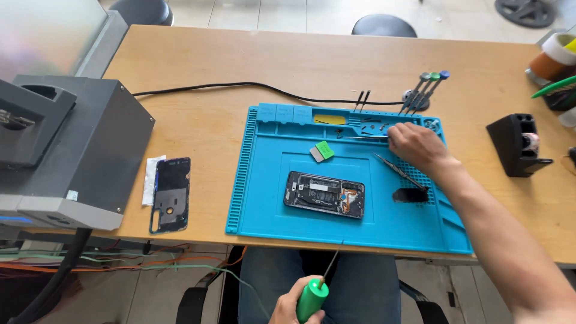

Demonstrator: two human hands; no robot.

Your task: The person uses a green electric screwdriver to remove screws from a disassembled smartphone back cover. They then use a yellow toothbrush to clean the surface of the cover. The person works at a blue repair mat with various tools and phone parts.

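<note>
Gripping a green-handled screwdriver (313, 298), the left hand (292, 307) is clamped round the handle low over the person's lap, below the bench (198, 60) edge, the thin shaft tilted up toward the mat. The right hand (417, 146) is stretched forward with the arm extended, resting palm down on the far right part of the blue work mat (264, 198); its fingers are curled at the mat's small rear trays, but whether they pinch anything cannot be told. Those rear compartments (366, 123) hold small dark screws and parts; one contains a yellow piece (329, 119). Just beside the right wrist lies a pair of tweezers (399, 171), with a small black part (411, 195) near its tip. An opened phone (324, 194), its back off and internals exposed, lies flat in the mat's central recess, with a grey and green pick (322, 151) behind it. Left of the mat, on the bench, rests the phone's dark back cover (171, 195) touching a white cloth (151, 179). A grey machine (78, 150) stands at the bench's left end. A stand of screwdrivers (423, 90) sits behind the mat.
</note>
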